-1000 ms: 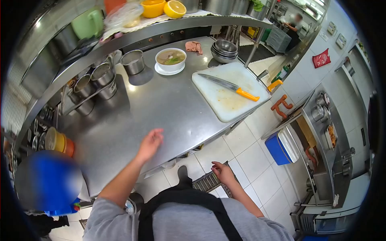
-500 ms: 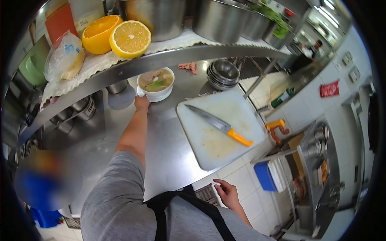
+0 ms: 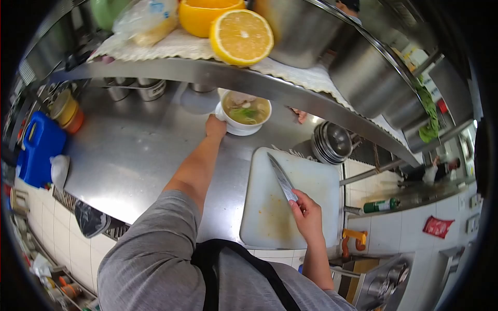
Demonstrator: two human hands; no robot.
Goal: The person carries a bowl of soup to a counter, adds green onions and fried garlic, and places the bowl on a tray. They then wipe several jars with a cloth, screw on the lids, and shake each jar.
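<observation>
A white bowl of soup [image 3: 244, 126], with meat and green leaves in clear broth, stands on the steel counter under the shelf. My left hand [image 3: 216, 126] is stretched forward, its fingers closed on the bowl's near left side; the fingertips are partly hidden. On the white cutting board [image 3: 316, 179] lies a large kitchen knife [image 3: 280, 177], blade pointing away from me. My right hand [image 3: 307, 213] is closed round its orange handle, which the fingers cover. Stains mark the board below the blade.
Halved oranges [image 3: 241, 37] and steel pots [image 3: 368, 72] line the overhead shelf [image 3: 218, 70]. Stacked metal bowls [image 3: 332, 143] sit behind the board, beside a pinkish scrap [image 3: 299, 115]. A blue jug [image 3: 40, 150] stands at the left. Another person [image 3: 443, 168] is far off at the right.
My right hand has risen from beside my body onto the board and taken the knife's handle. My left hand stays at the bowl. The view has turned, shifting the scene.
</observation>
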